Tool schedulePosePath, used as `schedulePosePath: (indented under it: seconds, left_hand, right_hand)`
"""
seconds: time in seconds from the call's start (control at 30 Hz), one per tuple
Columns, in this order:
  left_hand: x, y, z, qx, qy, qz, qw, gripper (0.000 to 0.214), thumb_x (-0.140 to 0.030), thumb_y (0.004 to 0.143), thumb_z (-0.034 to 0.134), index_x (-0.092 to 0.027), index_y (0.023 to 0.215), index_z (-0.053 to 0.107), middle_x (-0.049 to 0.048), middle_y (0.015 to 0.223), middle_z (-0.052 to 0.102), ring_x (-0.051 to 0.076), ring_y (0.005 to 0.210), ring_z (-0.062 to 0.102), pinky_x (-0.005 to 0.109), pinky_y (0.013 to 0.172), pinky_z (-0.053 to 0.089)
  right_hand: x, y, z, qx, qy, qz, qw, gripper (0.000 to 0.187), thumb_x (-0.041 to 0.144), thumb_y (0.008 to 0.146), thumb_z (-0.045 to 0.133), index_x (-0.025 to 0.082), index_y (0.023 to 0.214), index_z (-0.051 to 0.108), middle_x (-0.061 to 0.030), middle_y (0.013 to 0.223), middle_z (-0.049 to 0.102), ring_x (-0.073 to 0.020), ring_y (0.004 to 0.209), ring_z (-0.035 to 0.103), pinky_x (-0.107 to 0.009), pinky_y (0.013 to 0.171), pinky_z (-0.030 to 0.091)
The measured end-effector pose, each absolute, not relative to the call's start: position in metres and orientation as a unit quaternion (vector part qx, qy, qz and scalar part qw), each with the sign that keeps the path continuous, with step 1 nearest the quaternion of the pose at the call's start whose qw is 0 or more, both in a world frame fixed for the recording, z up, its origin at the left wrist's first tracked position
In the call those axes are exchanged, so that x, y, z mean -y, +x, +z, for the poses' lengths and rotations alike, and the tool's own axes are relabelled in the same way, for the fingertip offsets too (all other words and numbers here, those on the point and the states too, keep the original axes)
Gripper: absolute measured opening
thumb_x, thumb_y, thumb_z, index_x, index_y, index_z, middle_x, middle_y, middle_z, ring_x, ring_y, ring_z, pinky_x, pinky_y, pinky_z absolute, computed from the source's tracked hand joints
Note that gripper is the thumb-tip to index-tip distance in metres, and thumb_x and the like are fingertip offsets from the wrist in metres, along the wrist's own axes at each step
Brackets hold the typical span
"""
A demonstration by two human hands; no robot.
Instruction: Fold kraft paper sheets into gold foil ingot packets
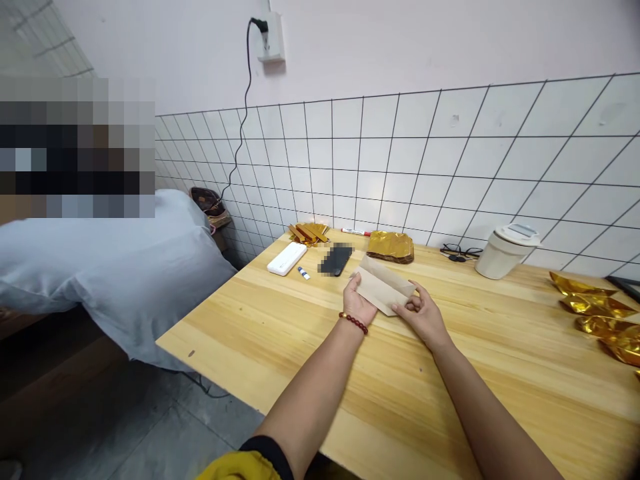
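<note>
Between my two hands is a folded sheet of tan paper (pixel 381 288), held just above the wooden table. My left hand (pixel 358 303), with a dark red bead bracelet at the wrist, grips the sheet's left end, thumb on top. At its right end, the thumb and fingers of my right hand (pixel 420 315) pinch the lower corner. Just behind the paper lies a stack of gold foil sheets (pixel 391 245). A black phone (pixel 340 260) rests to the left of that stack.
Narrow gold strips (pixel 309 233), a white power bank (pixel 287 259) and a small blue-and-white item (pixel 303 273) lie at the table's back left. Glasses (pixel 461 253) and a lidded cup (pixel 506 252) stand toward the right, near folded gold foil pieces (pixel 600 307). A person in grey clothing (pixel 140 280) sits at left.
</note>
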State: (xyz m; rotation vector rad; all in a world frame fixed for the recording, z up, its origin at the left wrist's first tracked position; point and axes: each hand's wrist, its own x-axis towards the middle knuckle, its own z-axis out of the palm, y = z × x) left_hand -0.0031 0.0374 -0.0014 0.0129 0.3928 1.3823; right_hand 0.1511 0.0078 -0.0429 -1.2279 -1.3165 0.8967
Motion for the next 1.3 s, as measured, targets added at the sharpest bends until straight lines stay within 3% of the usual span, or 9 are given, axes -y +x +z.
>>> schedulePosePath:
  seconds: [0.13,0.23,0.4,0.53,0.63,0.73,0.87,1.0,1.3]
  left_hand:
    - [-0.037,-0.007,-0.002,-0.155,0.017,0.625,0.765,0.028,-0.033,0.083,0.055,-0.016,0.101,0.067,0.0119,0.105,0.072,0.029,0.105,0.066,0.050,0.100,0.047]
    - [-0.039,-0.007,-0.005,-0.159,0.025,0.614,0.773,0.025,-0.018,0.076,0.055,-0.015,0.097,0.066,0.0106,0.096,0.073,0.028,0.101,0.067,0.049,0.101,0.047]
    - [-0.044,-0.003,-0.008,-0.228,0.006,0.581,0.781,0.025,-0.010,0.074,0.052,-0.012,0.096,0.064,0.0124,0.092,0.072,0.028,0.101,0.068,0.046,0.098,0.049]
    - [-0.045,-0.003,-0.009,-0.232,0.013,0.579,0.781,0.022,-0.017,0.082,0.050,-0.011,0.097,0.065,0.0136,0.094,0.071,0.027,0.099,0.068,0.042,0.096,0.050]
    - [-0.044,-0.004,-0.011,-0.206,0.045,0.580,0.787,0.024,-0.020,0.085,0.049,-0.010,0.099,0.066,0.0133,0.098,0.071,0.025,0.095,0.069,0.041,0.096,0.050]
    - [-0.044,-0.004,-0.012,-0.192,0.062,0.590,0.782,0.021,-0.020,0.086,0.051,-0.015,0.099,0.066,0.0096,0.102,0.071,0.024,0.092,0.069,0.042,0.094,0.049]
    - [-0.044,-0.003,-0.011,-0.183,0.072,0.585,0.787,0.019,-0.021,0.086,0.053,-0.017,0.100,0.066,0.0075,0.102,0.070,0.024,0.094,0.068,0.044,0.095,0.048]
    - [-0.043,-0.004,-0.010,-0.183,0.079,0.582,0.788,0.017,-0.024,0.086,0.055,-0.018,0.098,0.065,0.0074,0.104,0.070,0.024,0.094,0.068,0.042,0.094,0.048]
    - [-0.042,-0.004,-0.010,-0.156,0.104,0.586,0.788,0.037,-0.051,0.089,0.054,-0.017,0.097,0.066,0.0103,0.111,0.069,0.028,0.104,0.065,0.045,0.093,0.049]
  right_hand:
    - [-0.009,0.153,-0.045,0.579,-0.513,0.326,0.544,0.082,0.045,0.066,0.080,0.022,0.138,0.046,-0.0050,0.100,0.068,-0.0211,0.091,0.064,-0.041,0.090,0.049]
    - [-0.009,0.153,-0.045,0.582,-0.531,0.295,0.541,0.073,0.045,0.066,0.079,0.023,0.131,0.055,-0.0078,0.117,0.066,-0.0242,0.104,0.061,-0.043,0.096,0.044]
    - [-0.006,0.153,-0.038,0.577,-0.531,0.281,0.553,0.059,0.047,0.066,0.078,0.023,0.118,0.065,-0.0086,0.119,0.066,-0.0274,0.105,0.060,-0.046,0.094,0.045]
    - [-0.004,0.155,-0.033,0.568,-0.469,0.301,0.606,0.032,0.051,0.081,0.066,0.024,0.095,0.074,-0.0076,0.112,0.069,-0.0272,0.110,0.059,-0.045,0.100,0.043]
    - [-0.006,0.155,-0.033,0.545,-0.470,0.312,0.621,0.036,0.055,0.084,0.060,0.023,0.075,0.075,-0.0081,0.104,0.071,-0.0266,0.108,0.061,-0.044,0.102,0.041]
    - [-0.010,0.154,-0.038,0.547,-0.503,0.318,0.589,0.037,0.057,0.074,0.070,0.021,0.064,0.072,-0.0092,0.097,0.071,-0.0271,0.099,0.064,-0.043,0.094,0.047]
    - [-0.015,0.152,-0.046,0.546,-0.547,0.308,0.555,0.046,0.056,0.060,0.080,0.020,0.088,0.072,-0.0097,0.100,0.070,-0.0254,0.089,0.063,-0.042,0.083,0.052]
    - [-0.017,0.149,-0.049,0.543,-0.537,0.327,0.557,0.060,0.050,0.060,0.081,0.021,0.110,0.066,-0.0090,0.105,0.070,-0.0242,0.094,0.063,-0.043,0.089,0.052]
    - [-0.006,0.147,-0.038,0.619,-0.573,0.298,0.447,0.034,0.052,0.069,0.071,0.022,0.085,0.071,-0.0028,0.084,0.071,-0.0223,0.077,0.063,-0.035,0.074,0.047]
